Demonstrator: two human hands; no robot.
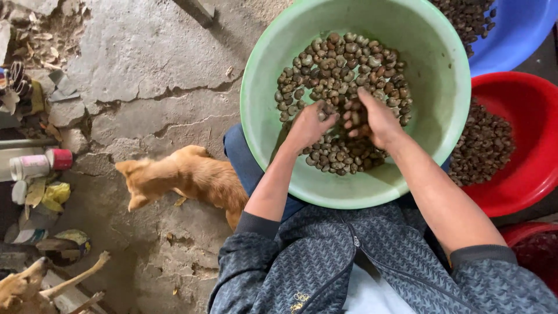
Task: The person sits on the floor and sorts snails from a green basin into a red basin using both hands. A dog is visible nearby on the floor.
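A light green plastic basin [273,70] rests on my lap, holding a heap of grey-brown raw cashew nuts [337,64]. Both hands are down in the heap. My left hand [308,125] is curled with its fingers dug into the nuts at the middle. My right hand [375,119] lies beside it, fingers bent over a few nuts that it grips. The two hands nearly touch.
A red basin [523,104] with more nuts stands at the right, a blue basin [517,29] at the top right, another red container [535,250] at the lower right. A tan dog [186,174] stands by my left knee on cracked concrete; a second dog [23,285] and litter lie at left.
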